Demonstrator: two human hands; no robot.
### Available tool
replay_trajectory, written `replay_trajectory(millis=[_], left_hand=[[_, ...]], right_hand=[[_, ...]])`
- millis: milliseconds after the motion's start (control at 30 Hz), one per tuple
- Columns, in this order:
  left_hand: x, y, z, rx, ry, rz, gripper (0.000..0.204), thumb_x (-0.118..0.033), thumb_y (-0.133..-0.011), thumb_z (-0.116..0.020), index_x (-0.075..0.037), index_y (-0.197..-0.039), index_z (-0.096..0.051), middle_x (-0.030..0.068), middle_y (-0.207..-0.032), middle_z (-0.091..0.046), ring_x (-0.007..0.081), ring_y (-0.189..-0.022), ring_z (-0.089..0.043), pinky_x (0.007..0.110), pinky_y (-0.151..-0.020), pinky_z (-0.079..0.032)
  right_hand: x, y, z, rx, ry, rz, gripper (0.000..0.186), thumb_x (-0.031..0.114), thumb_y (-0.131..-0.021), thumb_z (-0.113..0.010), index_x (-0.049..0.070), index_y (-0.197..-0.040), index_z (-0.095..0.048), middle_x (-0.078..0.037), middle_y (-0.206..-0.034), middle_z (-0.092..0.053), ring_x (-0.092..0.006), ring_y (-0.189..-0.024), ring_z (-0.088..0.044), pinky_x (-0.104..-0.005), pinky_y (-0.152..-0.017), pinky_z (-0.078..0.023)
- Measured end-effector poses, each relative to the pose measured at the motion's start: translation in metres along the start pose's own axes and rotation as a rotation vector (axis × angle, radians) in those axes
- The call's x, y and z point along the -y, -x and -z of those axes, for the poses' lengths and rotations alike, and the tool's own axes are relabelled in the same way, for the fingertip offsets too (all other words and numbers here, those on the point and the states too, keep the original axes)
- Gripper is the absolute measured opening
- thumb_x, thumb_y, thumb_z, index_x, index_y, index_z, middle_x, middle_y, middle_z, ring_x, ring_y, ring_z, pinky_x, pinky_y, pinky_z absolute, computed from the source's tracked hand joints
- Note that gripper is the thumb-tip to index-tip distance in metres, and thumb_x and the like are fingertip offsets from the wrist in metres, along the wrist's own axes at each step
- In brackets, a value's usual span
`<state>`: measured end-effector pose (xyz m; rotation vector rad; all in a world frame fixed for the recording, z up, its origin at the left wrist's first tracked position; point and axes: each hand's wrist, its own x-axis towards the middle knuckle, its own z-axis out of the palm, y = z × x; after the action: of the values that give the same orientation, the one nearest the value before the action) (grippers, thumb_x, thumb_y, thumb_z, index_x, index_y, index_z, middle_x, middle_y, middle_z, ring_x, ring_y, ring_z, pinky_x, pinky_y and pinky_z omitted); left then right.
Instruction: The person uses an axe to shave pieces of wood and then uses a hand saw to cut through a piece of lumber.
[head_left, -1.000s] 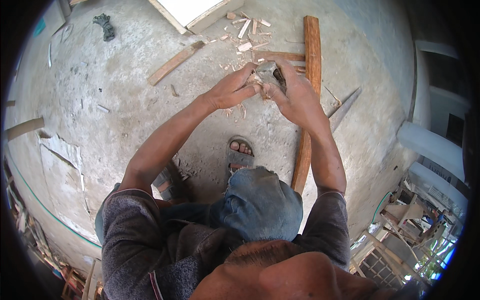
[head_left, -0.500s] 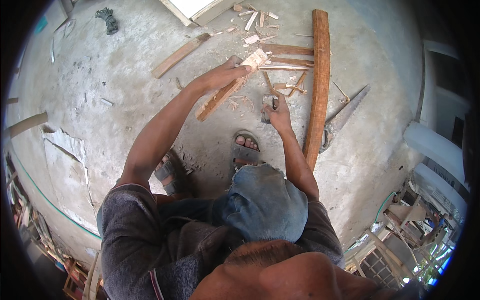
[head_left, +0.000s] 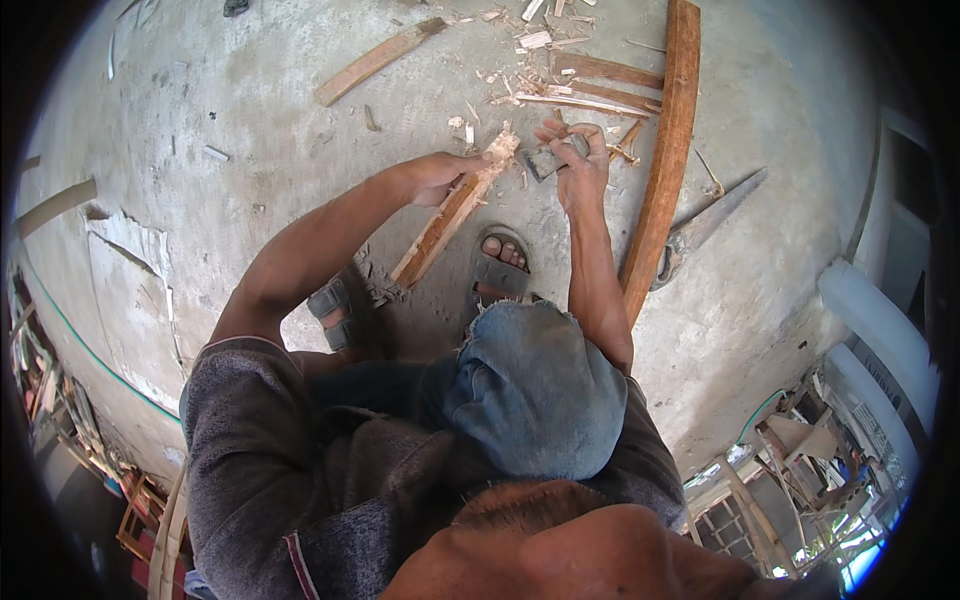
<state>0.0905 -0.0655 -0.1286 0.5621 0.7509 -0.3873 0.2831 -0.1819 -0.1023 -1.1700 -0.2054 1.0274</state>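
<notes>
Wood (head_left: 436, 236) | upper part clasped in left hand (head_left: 440, 178), lower end slanting out below | pale, splintered top; brown face | right hand (head_left: 583, 172) clasping grey tool (head_left: 543, 164)

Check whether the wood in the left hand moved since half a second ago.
Yes: the wood moved down the picture, away from the short plank on the floor.

Bright daylight, dark curved fisheye rim.

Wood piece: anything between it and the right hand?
Only the grey tool, gripped by the right hand, on the side facing the wood piece. Nothing else visible stands between; the left hand holds the wood piece from the left.
</notes>
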Motion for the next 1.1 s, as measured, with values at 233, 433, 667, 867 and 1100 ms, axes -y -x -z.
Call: replay_trajectory(millis=[233,433,667,867,1100], left_hand=[[0.006,0.017,0.002,-0.128,-0.100,0.096,0.065,-0.050,-0.091,-0.061,0.003,-0.126,-0.049,0.0147,-0.116,-0.059,0.0220,-0.099,-0.061,0.040,-0.079,-0.054],[0.008,0.054,0.002,0.070,-0.049,0.124,0.061,-0.036,-0.092,-0.063,-0.003,-0.137,-0.040,0.0136,-0.119,-0.058,0.0204,-0.092,-0.063,0.037,-0.076,-0.054],[-0.013,0.106,0.002,-0.093,-0.223,0.124,0.058,-0.028,-0.093,-0.061,-0.005,-0.140,-0.035,0.0103,-0.111,-0.059,0.0172,-0.080,-0.061,0.032,-0.070,-0.054],[-0.047,0.107,-0.015,-0.208,-0.409,-0.008,0.057,-0.031,-0.096,-0.056,-0.008,-0.143,-0.033,0.0086,-0.100,-0.059,0.0145,-0.071,-0.059,0.031,-0.066,-0.053],[-0.077,0.084,-0.038,-0.201,-0.406,-0.012,0.061,-0.034,-0.095,-0.057,-0.009,-0.144,-0.032,0.0082,-0.098,-0.060,0.0157,-0.069,-0.060,0.032,-0.059,-0.054]], right_hand=[[-0.022,0.002,-0.039,0.214,0.570,0.448,0.015,0.002,-0.081,-0.068,0.003,-0.094,-0.062,-0.006,-0.090,-0.065,-0.0137,-0.086,-0.060,-0.0280,-0.081,-0.047],[-0.059,0.001,-0.032,0.367,0.594,0.230,0.018,0.020,-0.091,-0.064,0.002,-0.092,-0.063,-0.003,-0.077,-0.062,-0.0076,-0.071,-0.056,-0.0256,-0.065,-0.046],[-0.035,0.024,-0.015,0.130,0.776,0.206,0.022,0.022,-0.094,-0.057,0.001,-0.091,-0.059,-0.008,-0.070,-0.061,-0.0151,-0.066,-0.057,-0.0317,-0.061,-0.046],[-0.028,0.076,0.066,-0.012,1.147,0.060,0.024,0.023,-0.093,-0.057,0.000,-0.091,-0.059,-0.018,-0.073,-0.062,-0.0286,-0.069,-0.063,-0.0381,-0.066,-0.048],[-0.050,0.099,0.099,0.006,0.842,-0.063,0.023,0.025,-0.092,-0.059,0.003,-0.084,-0.058,-0.003,-0.063,-0.051,-0.0128,-0.059,-0.048,-0.0288,-0.056,-0.040]])
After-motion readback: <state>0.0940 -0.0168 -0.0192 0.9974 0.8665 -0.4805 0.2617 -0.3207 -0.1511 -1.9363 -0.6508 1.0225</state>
